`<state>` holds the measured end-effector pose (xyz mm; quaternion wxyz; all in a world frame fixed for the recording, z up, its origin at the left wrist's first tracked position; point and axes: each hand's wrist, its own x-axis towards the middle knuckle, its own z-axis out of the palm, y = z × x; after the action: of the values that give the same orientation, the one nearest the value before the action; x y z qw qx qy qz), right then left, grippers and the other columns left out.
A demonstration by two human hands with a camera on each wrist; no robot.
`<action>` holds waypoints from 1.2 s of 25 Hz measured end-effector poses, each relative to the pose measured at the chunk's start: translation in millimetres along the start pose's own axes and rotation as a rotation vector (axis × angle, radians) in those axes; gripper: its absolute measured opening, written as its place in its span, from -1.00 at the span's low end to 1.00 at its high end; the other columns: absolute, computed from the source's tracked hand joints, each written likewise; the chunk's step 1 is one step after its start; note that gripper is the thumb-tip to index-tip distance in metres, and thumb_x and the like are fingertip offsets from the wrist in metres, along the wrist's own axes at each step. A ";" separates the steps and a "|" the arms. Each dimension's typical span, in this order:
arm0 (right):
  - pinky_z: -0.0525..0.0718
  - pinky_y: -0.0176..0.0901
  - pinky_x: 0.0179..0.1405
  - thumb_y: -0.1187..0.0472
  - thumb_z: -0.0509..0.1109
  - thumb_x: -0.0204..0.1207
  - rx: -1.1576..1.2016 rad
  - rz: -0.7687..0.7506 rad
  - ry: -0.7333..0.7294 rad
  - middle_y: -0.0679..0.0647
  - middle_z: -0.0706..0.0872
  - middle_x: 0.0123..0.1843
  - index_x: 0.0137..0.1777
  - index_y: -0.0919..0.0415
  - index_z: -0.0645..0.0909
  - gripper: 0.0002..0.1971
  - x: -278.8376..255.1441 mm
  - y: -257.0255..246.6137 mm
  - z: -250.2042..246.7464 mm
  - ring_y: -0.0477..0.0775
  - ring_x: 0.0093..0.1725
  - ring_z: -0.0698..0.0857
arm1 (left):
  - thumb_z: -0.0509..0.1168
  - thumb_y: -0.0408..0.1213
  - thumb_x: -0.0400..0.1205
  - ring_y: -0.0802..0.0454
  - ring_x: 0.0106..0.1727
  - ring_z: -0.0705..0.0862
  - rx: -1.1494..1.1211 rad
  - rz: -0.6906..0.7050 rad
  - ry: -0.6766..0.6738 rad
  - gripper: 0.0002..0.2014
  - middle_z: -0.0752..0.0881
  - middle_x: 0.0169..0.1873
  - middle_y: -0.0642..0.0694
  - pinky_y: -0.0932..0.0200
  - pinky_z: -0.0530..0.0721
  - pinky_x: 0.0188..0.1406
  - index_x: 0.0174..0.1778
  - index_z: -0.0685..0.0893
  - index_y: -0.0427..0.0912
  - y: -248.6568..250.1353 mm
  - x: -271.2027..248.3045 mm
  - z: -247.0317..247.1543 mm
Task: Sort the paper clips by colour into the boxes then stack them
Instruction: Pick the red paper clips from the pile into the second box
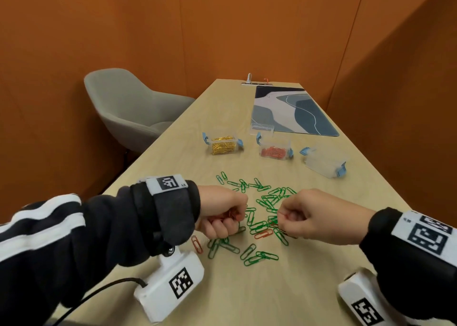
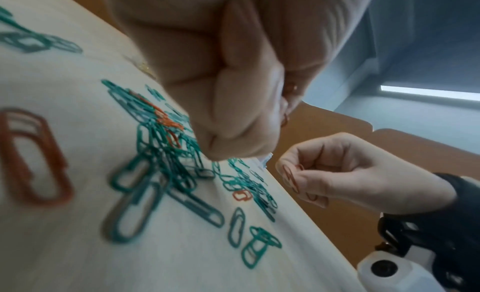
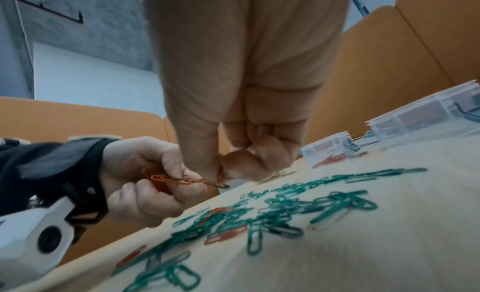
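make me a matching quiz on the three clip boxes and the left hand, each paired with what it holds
Things:
1. left box
2. middle box
3. right box
4. left hand

What it holds:
a. red clips, inside an open box
b. no clips that can be seen, lid on
c. gold clips
d. a bunch of red clips gripped in curled fingers

Pairs: 1-c, 2-a, 3-b, 4-d
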<state>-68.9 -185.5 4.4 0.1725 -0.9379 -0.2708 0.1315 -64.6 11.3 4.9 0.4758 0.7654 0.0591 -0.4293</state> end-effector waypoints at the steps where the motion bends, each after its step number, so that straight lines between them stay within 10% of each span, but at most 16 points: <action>1: 0.38 -0.42 -0.45 0.18 0.31 0.54 0.031 -0.016 0.014 -0.04 0.46 -0.42 -0.19 0.31 0.62 -0.81 0.4 -1.2 -1.9 -0.13 -0.48 0.36 | -0.07 -0.29 0.56 0.19 -0.76 0.19 -0.080 0.017 -0.041 -0.77 0.31 -0.68 0.03 0.47 0.04 -0.84 -0.45 0.24 -0.10 -0.3 1.2 0.2; 6: 0.40 -0.49 -0.47 0.20 0.36 0.53 0.170 -0.128 0.075 -0.12 0.48 -0.46 -0.16 0.20 0.68 -0.89 6.4 -19.5 -9.5 -0.20 -0.51 0.41 | -0.04 -0.33 0.40 0.07 -0.67 0.42 -0.341 0.105 -0.131 -0.88 0.46 -0.63 -0.10 0.46 0.15 -0.85 -0.39 0.36 -0.21 2.6 9.6 10.2; 15: 0.55 -0.50 -0.28 0.06 0.52 0.40 0.107 -0.070 0.142 -0.13 0.76 -0.24 -0.06 0.01 0.71 -0.86 7.5 -22.4 -19.7 -0.21 -0.29 0.67 | -0.03 -0.13 0.70 0.17 -0.73 0.45 -0.322 0.060 -0.046 -0.61 0.54 -0.62 -0.04 0.48 0.24 -0.87 -0.39 0.49 -0.19 6.3 14.5 5.5; 21: 0.50 -0.45 -0.44 0.09 0.70 0.12 -0.161 0.315 -0.162 -0.15 0.65 -0.39 -0.19 0.11 0.74 -0.71 -19.0 12.2 -23.7 -0.20 -0.39 0.58 | 0.27 -0.20 0.62 0.24 -0.75 0.31 0.418 0.156 0.227 -0.74 0.43 -0.74 0.10 0.41 0.32 -0.73 -0.34 0.75 -0.16 12.2 7.3 17.1; 26: 0.61 -0.35 -0.26 0.17 0.68 0.17 -0.140 0.358 -0.231 -0.09 0.72 -0.33 -0.31 0.07 0.71 -0.81 -20.2 18.1 -20.2 -0.12 -0.32 0.64 | 0.29 -0.21 0.62 0.23 -0.55 0.50 0.871 0.233 0.364 -0.84 0.49 -0.64 0.06 0.34 0.41 -0.45 0.05 0.69 -0.15 27.0 12.1 38.2; 30: 0.63 -0.34 -0.24 0.21 0.62 0.27 -0.103 0.336 -0.310 -0.10 0.72 -0.40 -0.36 0.05 0.70 -0.86 -16.9 21.6 -18.6 -0.16 -0.39 0.64 | 0.23 -0.23 0.64 0.00 -0.30 0.50 1.148 0.176 0.341 -0.88 0.42 -0.50 -0.01 0.22 0.42 -0.39 -0.16 0.57 -0.18 28.0 26.2 43.8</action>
<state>-66.4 -216.7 15.3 0.0565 -0.9460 -0.1404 0.2868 -60.6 -46.3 -2.7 0.0043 0.9599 -0.1700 -0.2229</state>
